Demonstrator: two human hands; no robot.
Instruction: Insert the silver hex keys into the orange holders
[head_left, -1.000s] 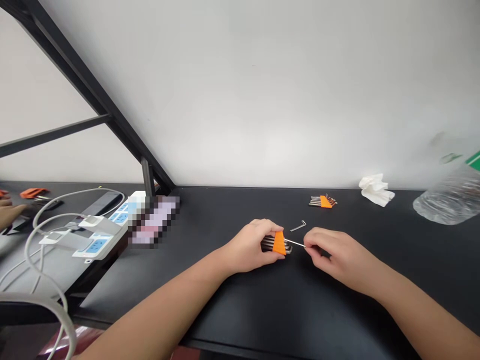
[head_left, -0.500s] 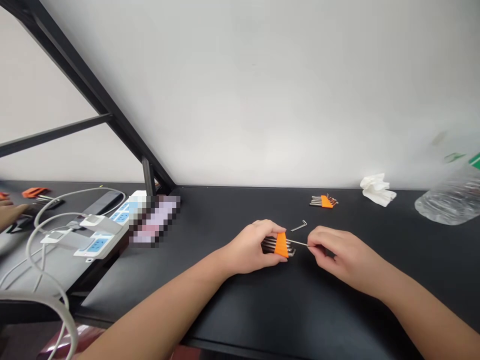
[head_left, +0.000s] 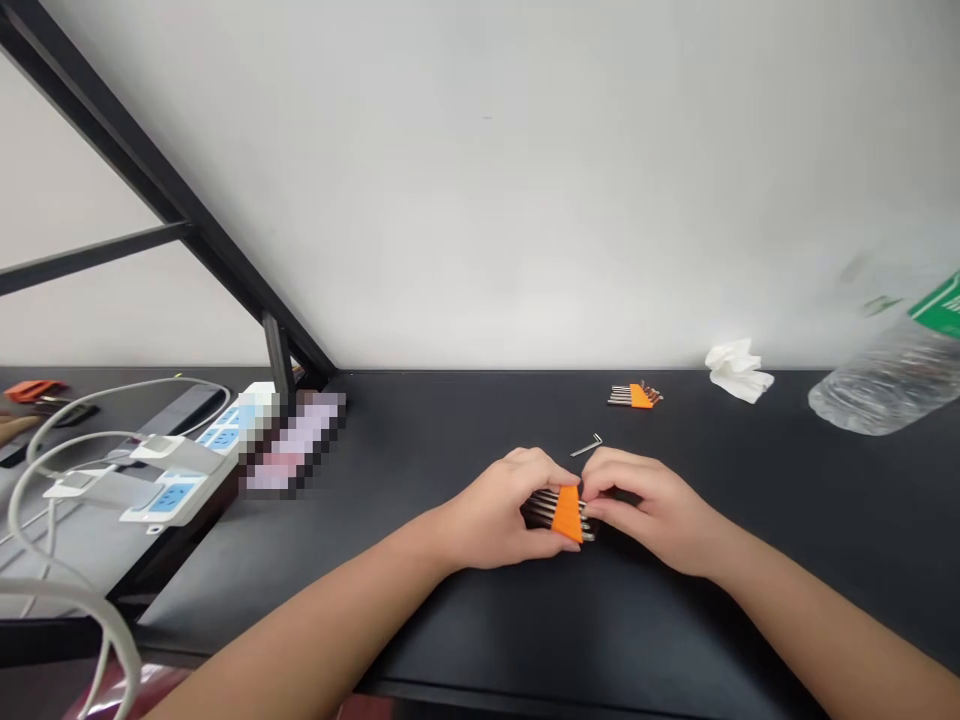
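Hex-key set (head_left: 565,512) in its orange holder, resting on the black bench (head_left: 420,450) near the front edge. Left hand (head_left: 499,510) curls around the key shafts; right hand (head_left: 645,505) pinches the holder's right end. One loose hex key (head_left: 587,446) lies just behind; a second set (head_left: 634,396) lies toward the back edge.

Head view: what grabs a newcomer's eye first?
The bright orange holder of a hex key set, mid-table, pinched between the left hand and the right hand on the black table. Behind them one loose hex key lies alone, with a second orange set farther back. At the right edge a clear plastic bottle lies on its side, beside a crumpled white tissue.
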